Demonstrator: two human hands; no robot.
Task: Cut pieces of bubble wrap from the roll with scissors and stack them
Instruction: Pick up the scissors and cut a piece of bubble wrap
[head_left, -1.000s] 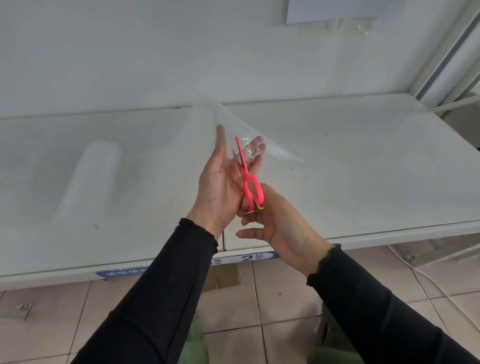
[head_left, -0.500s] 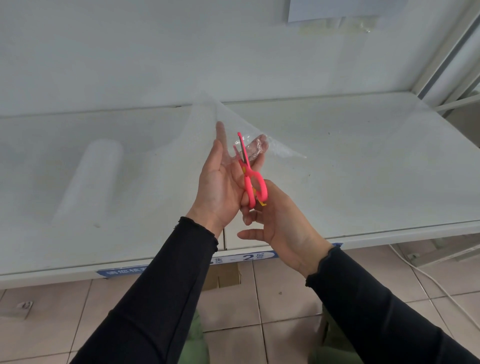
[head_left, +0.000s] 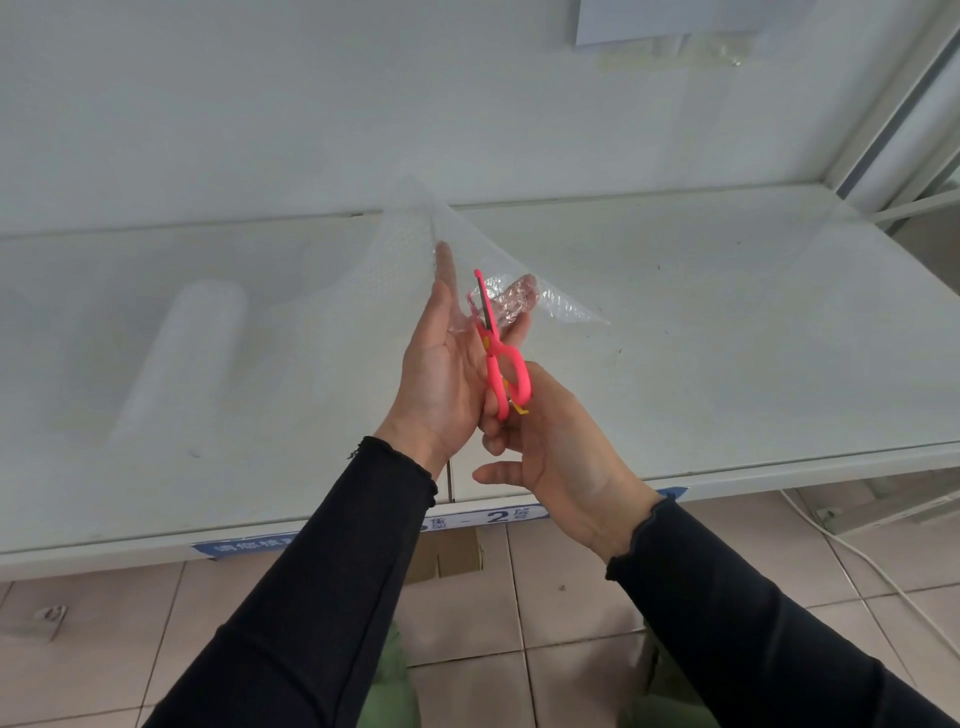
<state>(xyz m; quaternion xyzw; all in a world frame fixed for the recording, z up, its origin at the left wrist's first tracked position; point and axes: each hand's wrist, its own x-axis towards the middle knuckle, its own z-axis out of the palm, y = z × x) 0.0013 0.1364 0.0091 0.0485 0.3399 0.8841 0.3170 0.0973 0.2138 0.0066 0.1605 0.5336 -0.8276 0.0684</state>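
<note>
A clear bubble wrap sheet (head_left: 410, 234) is lifted above the white table (head_left: 727, 322), running left toward the roll (head_left: 182, 358) lying on the table. My left hand (head_left: 447, 374) holds the sheet's edge, palm up, fingers pointing away. My right hand (head_left: 550, 452) grips pink scissors (head_left: 498, 358), blades pointing up and slightly apart in the wrap between my left fingers. A cut flap (head_left: 566, 306) hangs to the right of the blades.
A white wall (head_left: 363, 104) rises behind the table, with paper and plastic taped at top right (head_left: 675, 31). A blue label strip (head_left: 498, 517) runs along the table's front edge. Tiled floor and a white cable (head_left: 852, 556) lie below right.
The scissors have edged slightly up and forward into the wrap. Both hands stay close together in nearly the same place.
</note>
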